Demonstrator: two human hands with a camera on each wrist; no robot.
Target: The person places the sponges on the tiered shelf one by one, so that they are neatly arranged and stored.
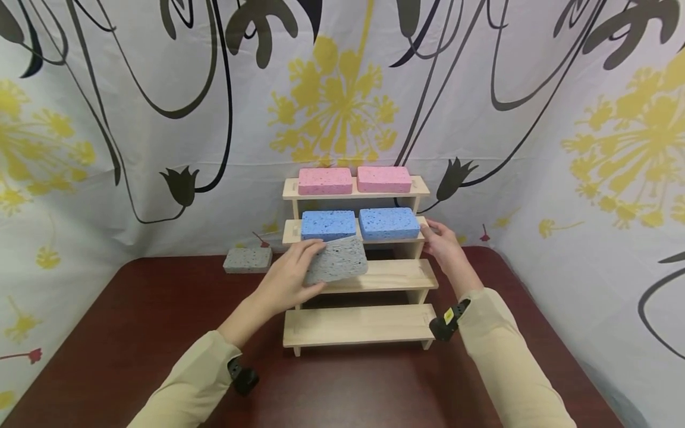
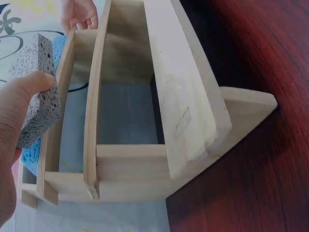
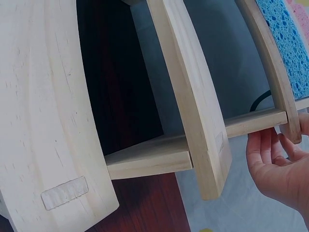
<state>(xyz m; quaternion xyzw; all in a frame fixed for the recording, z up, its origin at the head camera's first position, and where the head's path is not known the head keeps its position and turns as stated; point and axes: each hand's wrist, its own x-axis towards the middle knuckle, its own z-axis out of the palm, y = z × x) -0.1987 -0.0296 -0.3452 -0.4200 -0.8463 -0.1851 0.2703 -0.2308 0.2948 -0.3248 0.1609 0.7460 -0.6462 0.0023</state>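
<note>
My left hand grips a grey sponge by its left end, thumb on the near face. The sponge is tilted, in front of the wooden tiered rack and overlapping its second-highest shelf in the head view. My right hand holds the right end of that shelf, fingers curled round the board edge. Two blue sponges lie side by side on this shelf, and two pink sponges sit on the top one. The two lower shelves show bare wood.
Another grey sponge lies on the dark red table, left of the rack near the back edge. A patterned cloth hangs behind the table and along its sides.
</note>
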